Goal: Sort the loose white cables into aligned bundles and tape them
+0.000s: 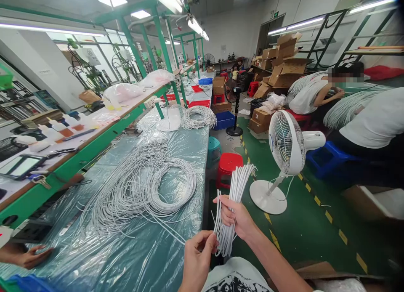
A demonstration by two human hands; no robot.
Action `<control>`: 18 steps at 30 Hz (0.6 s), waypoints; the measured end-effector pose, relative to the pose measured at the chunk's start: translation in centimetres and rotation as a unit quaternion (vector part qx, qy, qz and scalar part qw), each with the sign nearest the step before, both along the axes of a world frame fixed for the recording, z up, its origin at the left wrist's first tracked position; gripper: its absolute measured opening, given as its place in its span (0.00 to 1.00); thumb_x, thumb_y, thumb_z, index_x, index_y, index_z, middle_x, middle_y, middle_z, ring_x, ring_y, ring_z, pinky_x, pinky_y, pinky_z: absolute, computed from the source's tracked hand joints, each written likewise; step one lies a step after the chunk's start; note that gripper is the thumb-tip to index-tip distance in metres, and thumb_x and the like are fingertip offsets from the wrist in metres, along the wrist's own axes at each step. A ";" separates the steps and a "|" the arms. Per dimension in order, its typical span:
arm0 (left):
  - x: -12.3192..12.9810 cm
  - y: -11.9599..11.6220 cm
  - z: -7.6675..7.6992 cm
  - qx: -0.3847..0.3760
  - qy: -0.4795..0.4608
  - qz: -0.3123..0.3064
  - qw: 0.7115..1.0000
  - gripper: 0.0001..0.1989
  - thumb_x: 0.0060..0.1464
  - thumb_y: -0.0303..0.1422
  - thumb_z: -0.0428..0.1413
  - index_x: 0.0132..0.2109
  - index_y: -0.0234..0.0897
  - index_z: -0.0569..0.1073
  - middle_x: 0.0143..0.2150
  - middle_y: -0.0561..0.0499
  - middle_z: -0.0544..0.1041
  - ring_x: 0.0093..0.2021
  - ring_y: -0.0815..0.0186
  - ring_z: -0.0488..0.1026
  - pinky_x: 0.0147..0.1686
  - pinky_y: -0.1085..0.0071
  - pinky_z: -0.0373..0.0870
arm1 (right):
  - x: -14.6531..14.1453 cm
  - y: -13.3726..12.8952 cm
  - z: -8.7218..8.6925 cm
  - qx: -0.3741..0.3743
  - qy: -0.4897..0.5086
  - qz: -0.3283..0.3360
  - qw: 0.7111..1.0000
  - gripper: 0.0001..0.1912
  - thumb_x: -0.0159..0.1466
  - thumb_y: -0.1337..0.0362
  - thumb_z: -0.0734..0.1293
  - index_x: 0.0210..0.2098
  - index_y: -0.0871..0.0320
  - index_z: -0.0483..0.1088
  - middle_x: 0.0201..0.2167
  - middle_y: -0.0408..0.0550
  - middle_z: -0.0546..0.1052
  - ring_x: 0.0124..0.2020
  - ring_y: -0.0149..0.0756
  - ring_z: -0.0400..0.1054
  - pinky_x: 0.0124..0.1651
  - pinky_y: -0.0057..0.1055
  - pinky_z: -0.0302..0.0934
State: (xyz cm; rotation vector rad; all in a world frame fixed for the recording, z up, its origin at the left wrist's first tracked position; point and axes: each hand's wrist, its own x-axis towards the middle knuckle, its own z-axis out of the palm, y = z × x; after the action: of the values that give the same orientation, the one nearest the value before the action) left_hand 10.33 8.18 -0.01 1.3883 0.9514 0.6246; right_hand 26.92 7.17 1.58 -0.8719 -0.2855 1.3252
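A thick bundle of white cables (pixel 241 182) stands upright in my right hand (pixel 235 216), whose fingers are wrapped round it just right of the table edge. The cables' lower part bends into loops beneath that hand. My left hand (pixel 200 252) is closed in a pinch at the left side of the bundle, on a white cable whose exact grip is partly hidden by the fingers. On the plastic-covered table (pixel 126 271) lies a neat cable coil (pixel 172 187) beside a loose, spread heap of cables (pixel 123 191). Strands run from there toward my left hand.
Another person's hand (pixel 33 256) rests on the table at far left. A further cable coil (pixel 198 117) lies at the back. Right of me are a white fan (pixel 287 142), a red stool (pixel 230 163), and two seated people. A green-framed shelf (pixel 66 178) runs along the left.
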 end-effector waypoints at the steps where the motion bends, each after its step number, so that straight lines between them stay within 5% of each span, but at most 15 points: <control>1: 0.0 -0.1 0.0 0.001 -0.002 0.005 1.000 0.22 0.53 0.50 0.58 0.34 0.32 0.80 0.26 0.47 0.77 0.26 0.66 0.71 0.28 0.73 0.68 | 0.0 0.0 0.0 -0.002 -0.004 -0.002 1.000 0.19 0.54 0.52 0.75 0.31 0.64 0.76 0.09 0.30 0.49 0.11 0.21 0.40 0.13 0.22 0.42; 12: 0.7 0.2 -1.1 -0.022 0.028 -0.012 0.999 0.24 0.53 0.52 0.56 0.31 0.32 0.75 0.22 0.52 0.69 0.20 0.72 0.60 0.21 0.76 0.54 | -0.4 -0.6 0.1 -0.007 -0.046 0.030 0.998 0.22 0.55 0.49 0.73 0.35 0.64 0.74 0.09 0.30 0.50 0.11 0.22 0.40 0.13 0.22 0.42; 18: 0.9 0.7 -0.3 0.135 0.054 -0.066 0.987 0.20 0.64 0.45 0.47 0.35 0.35 0.74 0.26 0.52 0.69 0.27 0.68 0.63 0.29 0.73 0.57 | 0.5 -0.5 0.7 -0.009 -0.046 0.041 0.998 0.19 0.53 0.51 0.75 0.24 0.60 0.68 0.09 0.31 0.49 0.11 0.21 0.39 0.14 0.22 0.39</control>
State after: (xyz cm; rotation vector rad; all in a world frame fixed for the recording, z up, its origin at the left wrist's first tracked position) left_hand 11.23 8.83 -0.31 1.7255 0.8729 0.5980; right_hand 27.42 6.69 2.30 -0.9473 -0.3848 1.3673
